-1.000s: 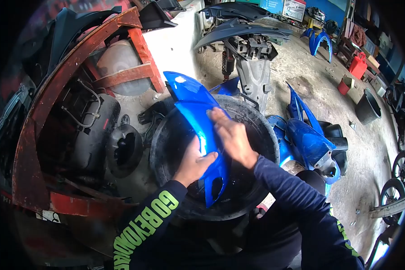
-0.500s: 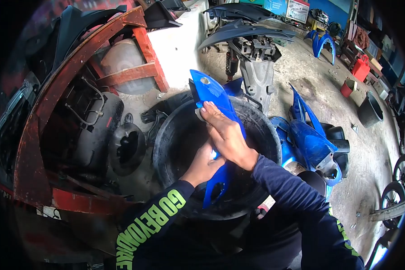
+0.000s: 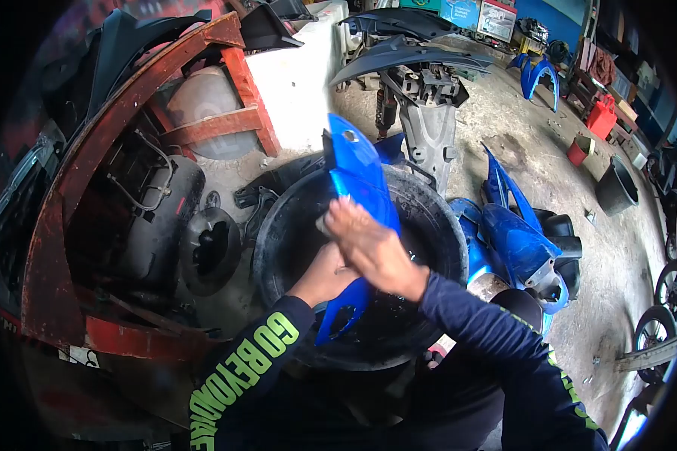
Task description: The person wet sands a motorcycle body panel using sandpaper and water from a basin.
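The right hand (image 3: 376, 246) lies nearly flat across the blue panel (image 3: 359, 167), stretched out straight; I can't tell whether anything is tucked beneath it. Just lower left, the left hand (image 3: 322, 276) curls round the panel, gripping it. The panel juts above and below both hands mid-frame, over a black tub (image 3: 284, 225). Blue parts (image 3: 510, 231) lie right of centre.

Concrete floor (image 3: 605, 301): grey, stained, sweeping away to the right, small litter dotted across it.
Far wall (image 3: 560, 16): blue, there at the top right.
Left side: scuffed red wooden frame (image 3: 247, 98), right beside a glaring white surface (image 3: 297, 90).
Light: bright on the floor, deep shadow lower left.
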`<state>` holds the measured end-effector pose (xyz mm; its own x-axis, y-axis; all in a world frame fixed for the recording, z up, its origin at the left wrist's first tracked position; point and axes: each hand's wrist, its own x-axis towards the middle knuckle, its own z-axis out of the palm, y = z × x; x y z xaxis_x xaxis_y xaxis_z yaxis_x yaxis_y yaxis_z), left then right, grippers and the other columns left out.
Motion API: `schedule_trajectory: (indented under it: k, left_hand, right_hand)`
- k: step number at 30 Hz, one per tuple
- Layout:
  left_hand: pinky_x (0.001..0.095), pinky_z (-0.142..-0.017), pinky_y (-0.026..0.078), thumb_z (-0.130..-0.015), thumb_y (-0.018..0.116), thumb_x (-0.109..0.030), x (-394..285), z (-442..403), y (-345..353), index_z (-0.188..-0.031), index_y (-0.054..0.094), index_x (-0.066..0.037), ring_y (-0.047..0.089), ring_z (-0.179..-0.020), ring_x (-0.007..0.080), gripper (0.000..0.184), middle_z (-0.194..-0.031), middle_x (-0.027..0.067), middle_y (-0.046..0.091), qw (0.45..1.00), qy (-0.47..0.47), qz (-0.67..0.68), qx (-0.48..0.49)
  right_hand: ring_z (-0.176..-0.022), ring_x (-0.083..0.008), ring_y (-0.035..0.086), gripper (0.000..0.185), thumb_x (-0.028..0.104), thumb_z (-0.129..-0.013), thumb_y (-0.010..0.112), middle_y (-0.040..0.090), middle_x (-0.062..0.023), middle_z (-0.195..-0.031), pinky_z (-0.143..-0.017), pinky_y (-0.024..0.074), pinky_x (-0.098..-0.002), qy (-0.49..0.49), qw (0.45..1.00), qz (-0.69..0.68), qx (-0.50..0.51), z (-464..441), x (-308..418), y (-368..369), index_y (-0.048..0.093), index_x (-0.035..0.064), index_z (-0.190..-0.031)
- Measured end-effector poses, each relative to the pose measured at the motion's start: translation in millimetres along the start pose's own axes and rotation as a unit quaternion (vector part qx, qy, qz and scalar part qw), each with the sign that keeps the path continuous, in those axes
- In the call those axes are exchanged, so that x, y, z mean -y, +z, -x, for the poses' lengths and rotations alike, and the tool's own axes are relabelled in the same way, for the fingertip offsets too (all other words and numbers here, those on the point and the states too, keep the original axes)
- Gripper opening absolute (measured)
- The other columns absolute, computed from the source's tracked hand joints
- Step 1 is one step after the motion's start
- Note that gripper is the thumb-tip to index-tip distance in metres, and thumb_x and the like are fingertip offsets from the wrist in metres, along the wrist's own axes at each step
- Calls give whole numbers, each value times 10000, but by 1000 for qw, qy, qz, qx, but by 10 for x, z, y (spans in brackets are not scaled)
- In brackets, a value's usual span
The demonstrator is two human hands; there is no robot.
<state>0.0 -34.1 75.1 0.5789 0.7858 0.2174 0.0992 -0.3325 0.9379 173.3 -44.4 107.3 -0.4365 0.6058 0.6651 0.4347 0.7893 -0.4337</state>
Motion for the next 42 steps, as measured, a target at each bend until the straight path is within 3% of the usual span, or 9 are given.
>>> schedule_trajectory:
  k: [2, 7, 9, 13, 15, 20, 29, 32, 42]
  left_hand:
    - [348, -1131, 367, -869, 681, -22, -68, 10, -36, -1459, 373, 33, 460, -1333, 185, 668, -1442, 122, 487, 988, -119, 60, 80]
    - [382, -1170, 320, -835, 712, -31, -189, -51, -223, -1444, 414, 42, 400, -1396, 194, 682, -1431, 111, 503, 997, 30, -6, 65]
    - [377, -1148, 356, -828, 712, -11, -143, -27, -321, -1430, 427, 50, 448, -1350, 182, 669, -1403, 103, 528, 988, -98, 20, 120]
    - [352, -1103, 406, -820, 705, 24, -201, -80, -353, -1395, 458, 52, 504, -1280, 163, 626, -1354, 95, 567, 970, -121, 150, 149]
    - [332, -1071, 437, -814, 686, 70, -73, -91, -475, -1369, 486, 57, 541, -1225, 152, 590, -1309, 94, 596, 974, -137, 13, 183]
    - [339, -1070, 432, -779, 700, 86, -230, -205, -620, -1387, 511, 42, 545, -1222, 143, 638, -1340, 87, 622, 959, -172, 62, 217]
    - [315, -1105, 387, -738, 728, 61, -43, -390, -666, -1395, 514, 52, 555, -1223, 169, 691, -1327, 95, 635, 950, -155, -49, 266]
    - [316, -1104, 393, -714, 746, 29, -136, -501, -669, -1375, 533, 54, 559, -1240, 191, 695, -1351, 138, 628, 901, -246, -108, 341]
    - [323, -979, 472, -749, 832, -58, 147, -449, -693, -1187, 656, 40, 630, -1073, 158, 482, -1128, 85, 721, 942, -187, -112, 255]
  right_hand:
    - [-1488, -374, 334, 485, 86, -963, 485, 428, -241, -1544, -1240, 239, -462, 4, 1000, 1, -12, -205, -151, -84, 511, -34, -1432]
    - [-1476, -365, 364, 475, 71, -948, 496, 448, -245, -1527, -1237, 246, -473, 2, 999, -29, 36, 111, 19, -35, 544, -16, -1412]
    - [-1470, -365, 374, 489, 45, -927, 506, 466, -246, -1511, -1232, 262, -477, -37, 999, 5, 36, 6, -107, -126, 543, -14, -1411]
    - [-1451, -376, 402, 539, 26, -861, 560, 490, -228, -1498, -1225, 286, -485, -53, 993, 103, -3, -144, -225, -232, 554, -14, -1399]
    - [-1447, -376, 407, 568, 31, -842, 585, 502, -218, -1490, -1230, 273, -492, -57, 994, 83, 52, 74, -102, -178, 544, -18, -1406]
    - [-1457, -330, 414, 610, 104, -821, 681, 534, -150, -1487, -1208, 271, -538, -19, 978, 206, 32, -86, -328, -285, 563, 85, -1419]
    - [-1425, -325, 463, 554, 130, -835, 659, 549, -151, -1471, -1136, 396, -497, 53, 958, 281, 9, 110, -420, -200, 592, 75, -1383]
    - [-1387, -373, 490, 463, 111, -880, 620, 569, -185, -1436, -1151, 376, -511, -2, 974, 220, 60, 388, -115, 16, 620, 40, -1338]
    - [-1393, -383, 476, 491, 68, -854, 651, 567, -207, -1426, -1178, 348, -509, 38, 978, 199, 57, 413, -584, -17, 603, 17, -1340]
